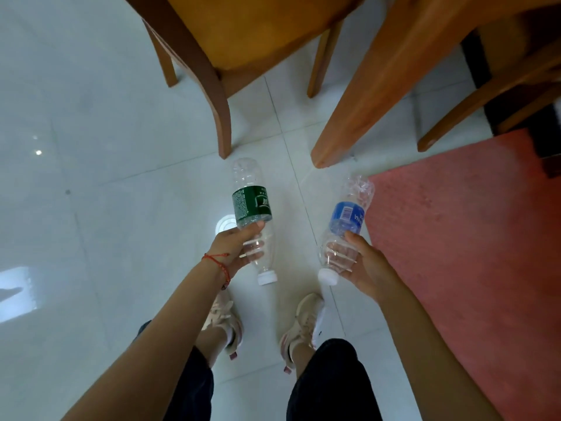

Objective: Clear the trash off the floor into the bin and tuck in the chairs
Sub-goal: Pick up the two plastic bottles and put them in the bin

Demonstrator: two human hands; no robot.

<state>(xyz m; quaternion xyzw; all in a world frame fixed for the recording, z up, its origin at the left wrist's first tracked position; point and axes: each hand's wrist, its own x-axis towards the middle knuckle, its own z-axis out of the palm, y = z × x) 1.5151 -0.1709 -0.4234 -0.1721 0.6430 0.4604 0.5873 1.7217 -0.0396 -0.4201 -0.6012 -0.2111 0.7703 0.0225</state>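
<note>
My left hand grips an empty clear bottle with a green label near its neck, white cap pointing back at me. My right hand holds a crumpled clear bottle with a blue label the same way, cap toward me. Both bottles are lifted above the white tiled floor, a little apart from each other. A wooden chair with a tan seat stands just ahead, its legs beyond the green-label bottle. No bin is in view.
A thick wooden table leg slants down ahead on the right, with another chair's legs behind it. A red rug covers the floor on the right. My feet in pale sneakers stand below the bottles.
</note>
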